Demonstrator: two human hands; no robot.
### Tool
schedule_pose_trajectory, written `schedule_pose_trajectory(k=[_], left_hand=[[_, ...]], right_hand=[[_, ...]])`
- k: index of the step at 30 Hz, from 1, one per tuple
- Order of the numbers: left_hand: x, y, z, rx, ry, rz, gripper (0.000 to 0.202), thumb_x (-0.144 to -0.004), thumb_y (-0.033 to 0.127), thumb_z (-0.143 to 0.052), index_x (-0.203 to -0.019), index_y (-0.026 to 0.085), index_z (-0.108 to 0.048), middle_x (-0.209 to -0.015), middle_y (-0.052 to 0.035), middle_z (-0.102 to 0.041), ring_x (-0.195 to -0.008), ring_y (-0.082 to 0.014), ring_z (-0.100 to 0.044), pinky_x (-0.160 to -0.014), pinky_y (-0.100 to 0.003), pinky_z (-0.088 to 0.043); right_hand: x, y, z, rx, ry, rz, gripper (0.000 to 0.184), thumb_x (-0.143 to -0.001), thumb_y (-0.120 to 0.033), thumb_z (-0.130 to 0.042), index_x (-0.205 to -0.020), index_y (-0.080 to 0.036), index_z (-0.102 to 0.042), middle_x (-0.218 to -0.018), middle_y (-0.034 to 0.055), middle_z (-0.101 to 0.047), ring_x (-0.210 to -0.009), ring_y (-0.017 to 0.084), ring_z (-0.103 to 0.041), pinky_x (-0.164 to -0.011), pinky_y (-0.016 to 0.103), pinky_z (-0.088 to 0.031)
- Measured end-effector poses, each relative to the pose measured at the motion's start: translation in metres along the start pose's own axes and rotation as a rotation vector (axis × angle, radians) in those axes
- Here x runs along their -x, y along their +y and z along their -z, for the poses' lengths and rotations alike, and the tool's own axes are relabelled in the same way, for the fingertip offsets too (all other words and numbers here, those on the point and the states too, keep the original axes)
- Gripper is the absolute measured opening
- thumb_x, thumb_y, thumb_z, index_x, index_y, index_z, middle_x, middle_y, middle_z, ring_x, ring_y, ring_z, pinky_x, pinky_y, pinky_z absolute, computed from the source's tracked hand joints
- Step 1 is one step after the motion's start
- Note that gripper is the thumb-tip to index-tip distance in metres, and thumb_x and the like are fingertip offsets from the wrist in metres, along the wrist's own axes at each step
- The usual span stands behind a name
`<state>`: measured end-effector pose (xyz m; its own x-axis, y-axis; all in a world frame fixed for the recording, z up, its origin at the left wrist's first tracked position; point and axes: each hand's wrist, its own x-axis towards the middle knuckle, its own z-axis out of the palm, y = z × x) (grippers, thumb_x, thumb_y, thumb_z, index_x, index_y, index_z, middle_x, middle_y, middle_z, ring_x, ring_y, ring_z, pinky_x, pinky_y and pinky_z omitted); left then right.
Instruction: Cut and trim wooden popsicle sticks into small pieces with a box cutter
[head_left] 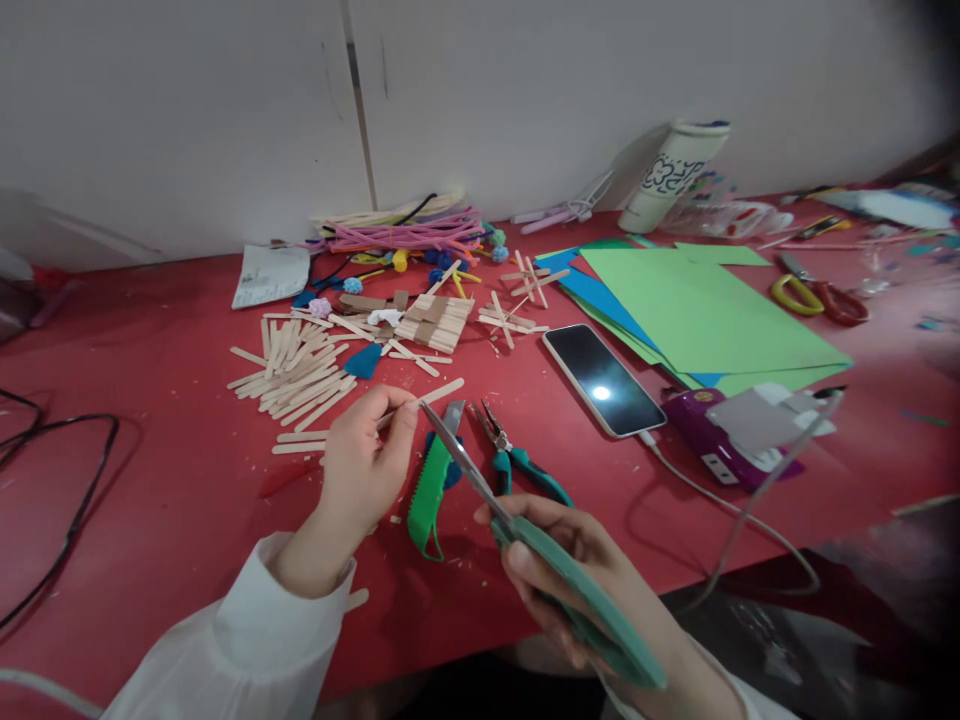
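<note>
My left hand (365,462) pinches a wooden craft stick (446,390) between thumb and fingertips, and the stick's far end points to the upper right. My right hand (611,560) is wrapped round the green handles of a pair of scissors (577,588). The scissor blades reach up to the stick beside my left fingertips; whether they touch it I cannot tell. Under the blades lies a green utility knife (430,495) with its blade out. Just to the right, pliers (506,450) with teal handles rest on the red table (225,520), partly behind my right fingers.
A pile of craft sticks (300,365) lies left, with joined sticks (435,322) beyond. Pink pipe cleaners (405,232) are along the wall. A phone (604,380), purple power strip (701,430), green paper (720,310), second scissors (821,295) and a tumbler (675,175) occupy the right.
</note>
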<state>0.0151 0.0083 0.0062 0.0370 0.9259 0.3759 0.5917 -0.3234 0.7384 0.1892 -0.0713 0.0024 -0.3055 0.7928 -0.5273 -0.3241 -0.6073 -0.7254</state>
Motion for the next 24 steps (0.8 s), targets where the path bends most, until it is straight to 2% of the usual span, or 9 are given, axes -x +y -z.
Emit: schedule_pose_trajectory(k=[5,9,13,20,24], left_hand=[[-0.0006,0.0007,0.0035,-0.125,0.026,-0.174,0.015,-0.085,0.022,-0.045,-0.073,0.020,-0.054,-0.067,0.0017,-0.058,-0.065,-0.0119,-0.053,-0.063,-0.024,-0.042],[-0.0013,0.0030,0.0053,-0.145,0.040,-0.209,0.016,-0.085,0.022,-0.044,-0.073,0.020,-0.054,-0.066,0.0014,-0.058,-0.064,-0.0121,-0.054,-0.062,-0.024,-0.042],[-0.0014,0.0022,0.0068,-0.153,0.032,-0.228,0.018,-0.086,0.022,-0.043,-0.072,0.020,-0.054,-0.067,0.0007,-0.059,-0.064,-0.0127,-0.054,-0.062,-0.025,-0.042],[-0.0018,0.0020,0.0064,-0.288,0.013,-0.376,0.017,-0.086,0.020,-0.043,-0.073,0.020,-0.054,-0.065,0.0003,-0.058,-0.064,-0.0133,-0.052,-0.062,-0.025,-0.040],[-0.0024,0.0037,0.0062,-0.318,-0.014,-0.377,0.020,-0.087,0.021,-0.040,-0.072,0.021,-0.053,-0.064,0.0002,-0.058,-0.064,-0.0137,-0.052,-0.061,-0.025,-0.039]], right_hand=[[0.0046,-0.0026,0.0019,-0.007,-0.079,-0.011,0.049,-0.061,-0.049,-0.075,-0.093,-0.015,-0.060,-0.048,-0.0083,-0.049,-0.026,0.000,-0.036,-0.024,0.010,-0.029],[0.0055,-0.0023,0.0035,-0.051,-0.121,-0.005,0.047,-0.066,-0.050,-0.071,-0.095,-0.015,-0.061,-0.052,-0.0071,-0.049,-0.028,-0.001,-0.036,-0.024,0.009,-0.025],[0.0072,-0.0027,0.0031,-0.075,-0.163,-0.014,0.042,-0.067,-0.052,-0.069,-0.088,-0.016,-0.061,-0.054,-0.0072,-0.048,-0.028,-0.001,-0.034,-0.023,0.009,-0.024],[0.0105,-0.0025,0.0028,-0.007,-0.086,-0.013,0.046,-0.065,-0.049,-0.072,-0.094,-0.015,-0.061,-0.050,-0.0074,-0.050,-0.027,0.000,-0.037,-0.025,0.010,-0.027],[0.0075,-0.0028,0.0014,0.098,-0.035,-0.008,0.047,-0.063,-0.050,-0.073,-0.090,-0.015,-0.059,-0.037,-0.0110,-0.042,-0.024,0.002,-0.035,-0.025,0.011,-0.027]])
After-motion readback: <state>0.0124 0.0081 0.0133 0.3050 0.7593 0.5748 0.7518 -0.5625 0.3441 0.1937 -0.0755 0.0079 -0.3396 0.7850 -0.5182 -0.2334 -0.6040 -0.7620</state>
